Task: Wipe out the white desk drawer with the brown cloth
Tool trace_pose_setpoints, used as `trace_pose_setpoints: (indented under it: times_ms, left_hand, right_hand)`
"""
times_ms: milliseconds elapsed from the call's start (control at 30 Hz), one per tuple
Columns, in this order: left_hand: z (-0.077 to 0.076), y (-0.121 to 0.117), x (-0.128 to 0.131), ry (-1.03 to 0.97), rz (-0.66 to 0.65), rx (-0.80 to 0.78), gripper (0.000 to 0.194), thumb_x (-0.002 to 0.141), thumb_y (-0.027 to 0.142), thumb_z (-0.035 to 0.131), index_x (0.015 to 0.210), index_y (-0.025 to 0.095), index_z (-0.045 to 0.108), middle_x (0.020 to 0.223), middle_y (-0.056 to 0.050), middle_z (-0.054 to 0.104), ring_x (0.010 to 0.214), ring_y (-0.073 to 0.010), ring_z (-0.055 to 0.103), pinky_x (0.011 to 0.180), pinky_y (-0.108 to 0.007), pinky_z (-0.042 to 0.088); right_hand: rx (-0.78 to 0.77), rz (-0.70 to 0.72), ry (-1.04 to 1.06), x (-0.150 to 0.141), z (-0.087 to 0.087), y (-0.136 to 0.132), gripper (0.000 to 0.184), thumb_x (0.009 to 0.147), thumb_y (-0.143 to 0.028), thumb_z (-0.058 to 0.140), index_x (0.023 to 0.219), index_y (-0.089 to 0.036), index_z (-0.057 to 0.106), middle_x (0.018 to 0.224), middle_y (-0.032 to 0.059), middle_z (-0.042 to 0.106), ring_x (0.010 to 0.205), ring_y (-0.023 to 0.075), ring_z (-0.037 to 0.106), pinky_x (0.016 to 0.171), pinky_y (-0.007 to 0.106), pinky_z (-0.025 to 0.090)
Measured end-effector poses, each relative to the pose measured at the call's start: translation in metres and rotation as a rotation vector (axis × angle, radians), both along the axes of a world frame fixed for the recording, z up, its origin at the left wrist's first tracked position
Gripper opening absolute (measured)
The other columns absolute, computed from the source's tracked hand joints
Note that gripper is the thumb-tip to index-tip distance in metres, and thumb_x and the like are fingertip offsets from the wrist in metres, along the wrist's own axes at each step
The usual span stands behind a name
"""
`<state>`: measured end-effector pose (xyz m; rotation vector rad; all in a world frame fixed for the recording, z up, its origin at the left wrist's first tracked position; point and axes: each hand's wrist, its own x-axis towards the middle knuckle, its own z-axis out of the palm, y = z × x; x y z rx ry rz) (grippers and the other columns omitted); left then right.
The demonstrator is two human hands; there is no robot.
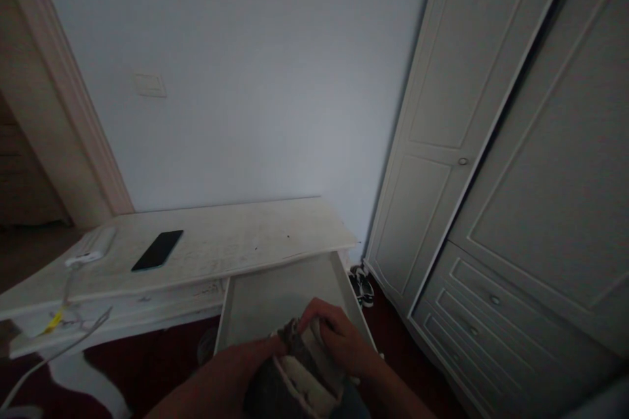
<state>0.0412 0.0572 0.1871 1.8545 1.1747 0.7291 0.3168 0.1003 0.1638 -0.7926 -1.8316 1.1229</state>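
A grey and cream piece of cloth (312, 383) is bunched up at the bottom middle, its exact kind unclear in the dim light. My left hand (255, 357) grips it from the left, with the fingers partly hidden behind the folds. On the other side my right hand (341, 337) pinches the upper edge of the same cloth, fingers curled. Both hands are over the pulled-out drawer (280, 291), whose pale bottom shows beyond them.
The drawer belongs to a worn white table (236, 229) against the wall. On its left lie a dark phone (158, 250) and a white box-like device (92, 245) with a cable. Black-and-white shoes (362, 288) stand by a tall white wardrobe (422, 203) at right.
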Motion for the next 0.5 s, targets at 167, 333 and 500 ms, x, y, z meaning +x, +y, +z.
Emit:
trace_pose_setpoints:
  times_ms: [167,333,500]
  left_hand:
    - [0.000,0.011,0.008,-0.258,0.098,-0.101,0.025,0.059,0.042,0.094,0.075,0.028,0.080,0.092,-0.007,0.081,0.099,-0.0345,0.074,0.090,-0.041,0.062]
    - [-0.012,0.013,-0.001,-0.537,0.383,-0.124,0.037,0.050,0.041,0.098,0.077,0.023,0.080,0.079,-0.005,0.077,0.083,-0.0318,0.073,0.077,-0.038,0.062]
    - [-0.031,0.008,0.000,-0.791,0.583,-0.181,0.052,0.053,0.036,0.096,0.100,0.021,0.081,0.092,-0.005,0.082,0.086,-0.0283,0.076,0.078,-0.035,0.063]
  right_hand:
    - [-0.031,-0.109,0.008,0.005,-0.011,0.013,0.031,0.097,-0.028,0.049,0.102,-0.023,0.079,0.100,0.0051,0.076,0.099,0.0248,0.068,0.098,0.039,0.050]
    - [-0.007,-0.075,0.019,0.006,-0.016,0.016,0.028,0.098,-0.031,0.058,0.119,-0.026,0.076,0.115,0.0063,0.071,0.109,0.0253,0.066,0.103,0.040,0.049]
    - [0.120,0.052,-0.131,-0.002,-0.019,0.001,0.058,0.086,-0.035,0.084,0.142,-0.032,0.068,0.152,0.0123,0.050,0.135,0.0294,0.056,0.113,0.043,0.046]
